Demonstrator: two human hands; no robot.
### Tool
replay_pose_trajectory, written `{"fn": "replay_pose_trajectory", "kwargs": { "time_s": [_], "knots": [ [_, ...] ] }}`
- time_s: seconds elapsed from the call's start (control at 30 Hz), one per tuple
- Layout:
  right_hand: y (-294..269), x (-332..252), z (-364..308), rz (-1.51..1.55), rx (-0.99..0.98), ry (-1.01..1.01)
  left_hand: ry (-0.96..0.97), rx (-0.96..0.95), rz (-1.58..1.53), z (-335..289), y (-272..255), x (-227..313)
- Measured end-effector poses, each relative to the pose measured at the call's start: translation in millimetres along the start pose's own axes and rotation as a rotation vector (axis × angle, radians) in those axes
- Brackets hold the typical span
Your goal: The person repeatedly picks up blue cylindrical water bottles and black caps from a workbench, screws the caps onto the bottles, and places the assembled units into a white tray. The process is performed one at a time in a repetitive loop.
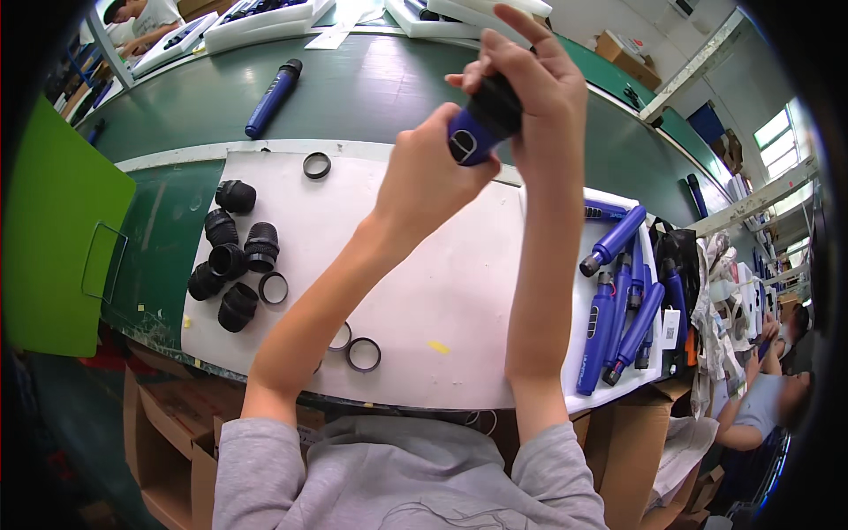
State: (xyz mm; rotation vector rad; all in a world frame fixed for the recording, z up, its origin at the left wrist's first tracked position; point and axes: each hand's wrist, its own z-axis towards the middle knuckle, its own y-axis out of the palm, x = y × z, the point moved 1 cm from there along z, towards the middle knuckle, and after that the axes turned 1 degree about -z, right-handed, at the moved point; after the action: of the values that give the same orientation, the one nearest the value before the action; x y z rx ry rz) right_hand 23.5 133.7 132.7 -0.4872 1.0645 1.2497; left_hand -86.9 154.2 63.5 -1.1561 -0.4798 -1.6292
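Above the far edge of the work board I hold up a blue handheld microphone with a black head. My left hand is closed round its blue body. At the other end, my right hand grips the black head, some of its fingers stretched upward. To the left on the board lies a group of black microphone heads. Thin black rings lie apart from them: one ring at the far edge, another ring beside the heads, and a ring near my left forearm.
On the right, a white foam tray holds several blue microphone bodies. A finished-looking blue microphone lies on the green belt beyond. A green panel stands at left; cardboard boxes are below. Other people work farther off.
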Motion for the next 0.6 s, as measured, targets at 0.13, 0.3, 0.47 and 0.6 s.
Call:
{"fn": "replay_pose_trajectory", "kwargs": {
  "time_s": [0.13, 0.3, 0.47, 0.6],
  "knots": [
    [-2, -2, -1, 0.181, -0.138, -0.016, -0.038, -0.071, 0.035, 1, -8, 10],
    [-24, -7, 2, 0.573, -0.436, -0.068, -0.278, -0.612, -0.448, 3, -21, 27],
    [-17, 5, 10, 0.682, -0.829, -0.143, -0.477, -1.021, -1.081, -8, -11, 14],
    [-17, -8, 2, 0.57, -0.632, -0.071, -0.504, -0.852, -0.835, -7, -12, 22]
  ]
}}
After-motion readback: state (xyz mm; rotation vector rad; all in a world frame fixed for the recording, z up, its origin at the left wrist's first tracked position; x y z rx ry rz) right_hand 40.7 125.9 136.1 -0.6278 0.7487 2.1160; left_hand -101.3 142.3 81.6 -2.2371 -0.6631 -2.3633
